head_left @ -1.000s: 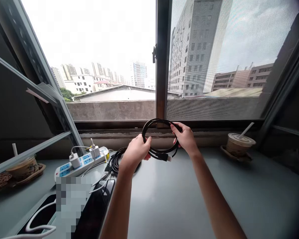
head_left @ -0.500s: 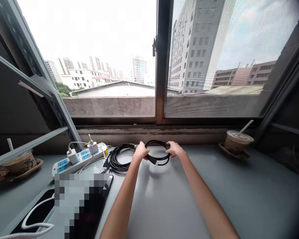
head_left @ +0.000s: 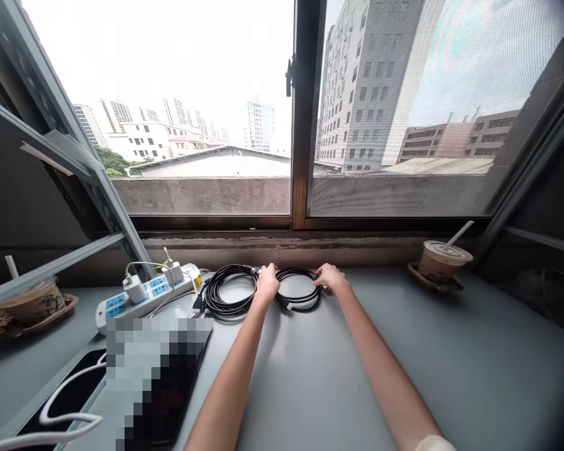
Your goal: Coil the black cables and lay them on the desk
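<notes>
On the gray table [head_left: 310, 376], the left hand [head_left: 267, 285] and right hand [head_left: 333, 279] pinch the small black loop [head_left: 305, 299], likely laying it flat; letting go needs care.

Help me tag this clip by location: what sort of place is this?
Probably a work desk by a window, perhaps in an office: it holds a power strip with two chargers plugged in, coiled cables and drink cups.

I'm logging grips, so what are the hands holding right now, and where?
The smaller coil of black cable, by its opposite sides: left hand and right hand.
</notes>
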Motion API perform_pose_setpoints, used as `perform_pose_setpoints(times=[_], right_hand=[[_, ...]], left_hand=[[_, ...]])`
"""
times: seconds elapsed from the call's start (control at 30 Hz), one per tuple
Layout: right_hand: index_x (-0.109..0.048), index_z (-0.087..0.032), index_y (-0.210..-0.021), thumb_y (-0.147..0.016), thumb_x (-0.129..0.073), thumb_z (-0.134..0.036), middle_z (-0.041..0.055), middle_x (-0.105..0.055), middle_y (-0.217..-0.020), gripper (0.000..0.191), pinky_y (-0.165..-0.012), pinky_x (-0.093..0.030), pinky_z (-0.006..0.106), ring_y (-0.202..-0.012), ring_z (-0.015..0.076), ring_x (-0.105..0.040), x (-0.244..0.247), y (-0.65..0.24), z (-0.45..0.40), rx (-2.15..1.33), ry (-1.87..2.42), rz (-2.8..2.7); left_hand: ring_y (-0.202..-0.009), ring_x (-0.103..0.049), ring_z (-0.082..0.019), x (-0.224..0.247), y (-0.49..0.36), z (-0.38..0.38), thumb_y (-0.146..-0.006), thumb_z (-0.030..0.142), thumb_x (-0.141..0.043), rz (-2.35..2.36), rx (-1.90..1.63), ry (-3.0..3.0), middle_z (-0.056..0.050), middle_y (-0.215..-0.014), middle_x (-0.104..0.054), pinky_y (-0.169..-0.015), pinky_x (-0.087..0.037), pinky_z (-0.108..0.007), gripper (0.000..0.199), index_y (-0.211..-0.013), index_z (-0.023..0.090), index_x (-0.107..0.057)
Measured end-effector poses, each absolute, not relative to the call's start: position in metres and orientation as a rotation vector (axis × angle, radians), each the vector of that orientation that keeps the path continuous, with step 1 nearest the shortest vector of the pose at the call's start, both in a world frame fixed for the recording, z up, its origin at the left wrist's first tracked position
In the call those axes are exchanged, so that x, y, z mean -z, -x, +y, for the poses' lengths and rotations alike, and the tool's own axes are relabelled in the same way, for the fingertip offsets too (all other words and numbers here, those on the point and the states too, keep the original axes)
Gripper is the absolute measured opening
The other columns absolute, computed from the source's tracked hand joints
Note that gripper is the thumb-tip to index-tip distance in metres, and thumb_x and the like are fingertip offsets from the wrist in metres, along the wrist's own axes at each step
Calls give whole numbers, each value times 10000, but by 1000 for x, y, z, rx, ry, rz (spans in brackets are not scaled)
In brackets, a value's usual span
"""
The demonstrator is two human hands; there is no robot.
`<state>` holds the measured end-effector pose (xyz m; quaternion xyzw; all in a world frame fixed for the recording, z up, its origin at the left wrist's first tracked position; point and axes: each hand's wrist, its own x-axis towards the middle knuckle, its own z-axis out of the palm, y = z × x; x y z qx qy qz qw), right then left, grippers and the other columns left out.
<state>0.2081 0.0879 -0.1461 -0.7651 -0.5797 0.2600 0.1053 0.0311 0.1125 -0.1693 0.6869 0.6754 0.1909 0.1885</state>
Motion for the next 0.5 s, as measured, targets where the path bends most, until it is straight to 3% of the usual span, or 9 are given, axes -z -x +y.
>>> perform_pose_setpoints(times=[0.13, 0.27, 0.4, 0.5], right_hand=[[-588, -115, -1097, -873, -581, -291, 83, -552, -1119, 285, -1001, -415, 378, -1089, 155, -515, 129, -211, 80, -710, 2228, -1681], [-592, -171, -1163, -855, -585, -322, 74, -568, -1141, 343, -1022, -376, 383, -1110, 180, -518, 100, -216, 63, -598, 2070, -1648], [-632, -228, -1123, -868, -523, -332, 39, -625, -1026, 296, -822, -451, 225, -927, 138, -603, 74, -220, 43, -571, 1867, -1644], [-627, -219, -1135, -873, -497, -354, 36, -635, -986, 322, -675, -439, 165, -832, 112, -621, 66, -221, 33, -588, 1756, -1647]], left_hand=[[-1108, -508, -221, 153, -35, 106, -859, 298, -563, 1962, -574, -1974, -99, -1222, -512, -936, -437, -428, 359, -1182, 148, -519], [-1259, -375, -276, 137, -22, 104, -848, 296, -570, 2183, -551, -1874, -129, -1335, -420, -1025, -342, -489, 432, -1236, 132, -474], [-1142, -500, -252, 134, 3, 107, -810, 325, -634, 2216, -304, -1693, -117, -1217, -529, -960, -419, -466, 394, -1139, 123, -550], [-991, -581, -195, 136, 13, 107, -835, 332, -607, 2116, -219, -1659, -78, -1062, -603, -876, -482, -406, 296, -1047, 126, -590]])
